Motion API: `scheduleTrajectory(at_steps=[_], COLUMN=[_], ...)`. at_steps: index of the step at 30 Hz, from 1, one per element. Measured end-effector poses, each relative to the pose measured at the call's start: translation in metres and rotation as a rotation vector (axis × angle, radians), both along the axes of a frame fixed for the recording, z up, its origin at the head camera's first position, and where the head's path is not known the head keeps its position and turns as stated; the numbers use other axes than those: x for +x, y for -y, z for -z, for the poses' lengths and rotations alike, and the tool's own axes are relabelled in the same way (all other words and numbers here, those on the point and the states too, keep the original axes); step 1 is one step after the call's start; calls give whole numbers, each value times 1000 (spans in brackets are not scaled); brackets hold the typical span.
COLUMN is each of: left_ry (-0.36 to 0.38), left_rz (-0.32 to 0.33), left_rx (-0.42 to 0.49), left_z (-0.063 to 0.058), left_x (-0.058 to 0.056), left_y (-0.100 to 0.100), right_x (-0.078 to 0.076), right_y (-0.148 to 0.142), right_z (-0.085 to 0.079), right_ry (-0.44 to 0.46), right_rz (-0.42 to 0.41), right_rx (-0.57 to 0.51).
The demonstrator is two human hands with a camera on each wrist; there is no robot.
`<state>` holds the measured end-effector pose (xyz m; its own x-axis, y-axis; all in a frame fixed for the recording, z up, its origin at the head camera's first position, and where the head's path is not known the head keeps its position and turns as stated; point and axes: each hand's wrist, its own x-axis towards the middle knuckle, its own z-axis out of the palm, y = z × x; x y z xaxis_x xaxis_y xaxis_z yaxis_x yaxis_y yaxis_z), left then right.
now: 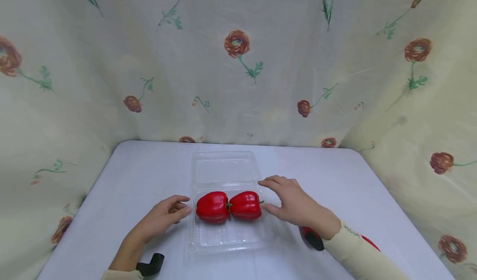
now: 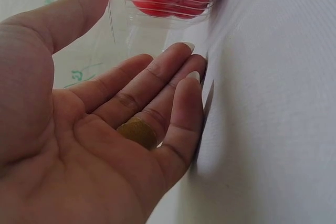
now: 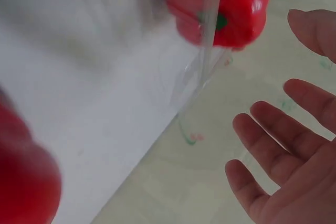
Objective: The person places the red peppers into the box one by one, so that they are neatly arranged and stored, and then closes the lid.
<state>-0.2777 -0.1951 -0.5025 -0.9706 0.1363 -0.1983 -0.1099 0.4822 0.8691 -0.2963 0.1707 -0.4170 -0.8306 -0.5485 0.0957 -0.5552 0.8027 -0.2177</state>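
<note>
Two red bell peppers with green stems, a left one [image 1: 212,207] and a right one [image 1: 246,206], lie side by side in a clear plastic clamshell box [image 1: 223,239]. Its lid [image 1: 223,168] is folded back, away from me. My left hand [image 1: 165,213] is by the box's left edge, fingers loosely bent and palm holding nothing; a yellowish band [image 2: 138,132] is round one finger. Over the box's right side, my right hand [image 1: 292,199] has its fingers spread, thumb near the right pepper's stem. Whether either hand touches the box is unclear.
A red thing [image 1: 369,242], mostly hidden by my right forearm, lies on the white table [image 1: 149,164]; a rounded red shape [image 3: 23,177] is blurred in the right wrist view. Black pieces sit at my left wrist [image 1: 150,265] and right wrist [image 1: 316,242]. Flowered cloth [image 1: 268,106] surrounds the table.
</note>
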Motion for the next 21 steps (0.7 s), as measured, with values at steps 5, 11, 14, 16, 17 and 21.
scheduleTrajectory(at_steps=[5, 11, 14, 16, 17, 21], left_ry=[5, -3, -7, -6, -4, 2], left_rz=[-4, -5, -1, 0, 1, 3], left_rx=[-3, -8, 0, 1, 0, -7], left_z=[-1, -1, -1, 0, 0, 0], left_x=[1, 1, 0, 0, 0, 1], left_y=[0, 0, -1, -1, -1, -2], right_x=[2, 7, 13, 17, 18, 25], right_y=[-29, -60, -75, -84, -88, -101], right_z=[-1, 4, 5, 5, 6, 6], right_ry=[-28, -14, -7, -10, -10, 20], right_rz=[31, 93, 126, 135, 138, 167], right_rx=[0, -6, -11, -15, -19, -21])
